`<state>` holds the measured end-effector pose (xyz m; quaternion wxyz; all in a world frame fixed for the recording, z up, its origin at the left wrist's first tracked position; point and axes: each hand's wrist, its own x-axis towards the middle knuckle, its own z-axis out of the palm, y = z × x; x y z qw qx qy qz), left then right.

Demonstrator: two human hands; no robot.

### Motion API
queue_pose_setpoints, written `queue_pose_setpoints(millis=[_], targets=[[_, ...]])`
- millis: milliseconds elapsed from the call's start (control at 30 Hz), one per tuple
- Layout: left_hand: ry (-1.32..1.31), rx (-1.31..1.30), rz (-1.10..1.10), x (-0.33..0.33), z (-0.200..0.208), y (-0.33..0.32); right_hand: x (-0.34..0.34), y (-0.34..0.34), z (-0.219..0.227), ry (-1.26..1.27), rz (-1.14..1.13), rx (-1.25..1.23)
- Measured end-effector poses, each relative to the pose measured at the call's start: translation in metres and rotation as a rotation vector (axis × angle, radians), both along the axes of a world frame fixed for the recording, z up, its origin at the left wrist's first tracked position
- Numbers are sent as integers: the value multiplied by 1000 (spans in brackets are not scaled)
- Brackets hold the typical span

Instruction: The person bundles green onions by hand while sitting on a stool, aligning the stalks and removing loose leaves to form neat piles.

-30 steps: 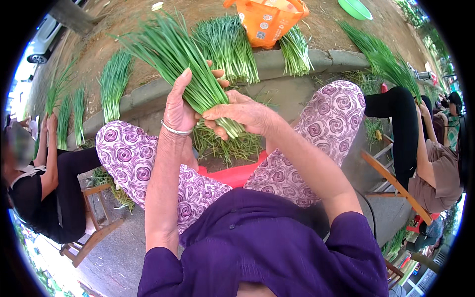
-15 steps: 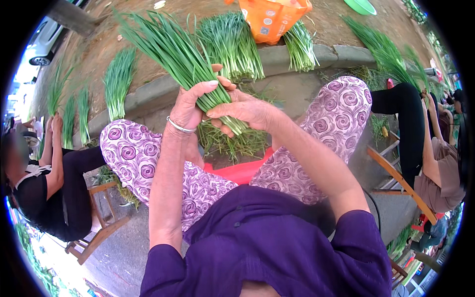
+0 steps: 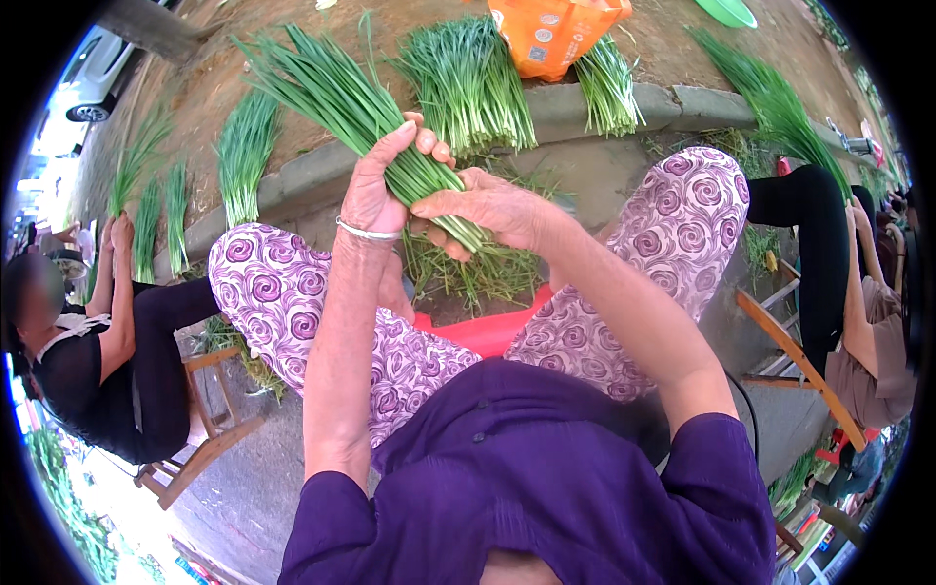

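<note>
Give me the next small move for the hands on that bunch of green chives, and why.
Probably slide the right hand down the bunch of chives toward its lower ends, stripping or evening them. The left hand already grips the bunch around its middle, leaves fanning up and left. The right hand's fingers pinch the stalks just below that grip, and loose trimmings lie underneath between the knees.

A long stone curb [image 3: 585, 102] runs across the top of the frame, with brown dirt ground [image 3: 234, 78] behind it. Bunches of green chives [image 3: 468, 83] lie across the curb and dirt, more at the upper left and upper right. An orange bag [image 3: 551, 29] sits at the top middle. Loose green scraps [image 3: 478, 273] lie on the grey pavement [image 3: 595, 180] in the middle.
</note>
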<state>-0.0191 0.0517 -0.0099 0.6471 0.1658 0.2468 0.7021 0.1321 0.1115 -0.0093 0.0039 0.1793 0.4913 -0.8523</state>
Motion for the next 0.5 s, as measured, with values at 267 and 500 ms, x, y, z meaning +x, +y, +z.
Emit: queue_pose_setpoints(millis=[267, 500], targets=[[-311, 14, 222, -54, -7, -1, -3, 9, -4, 7, -415, 45], [-494, 17, 360, -81, -4, -12, 1, 18, 2, -28, -471, 139]])
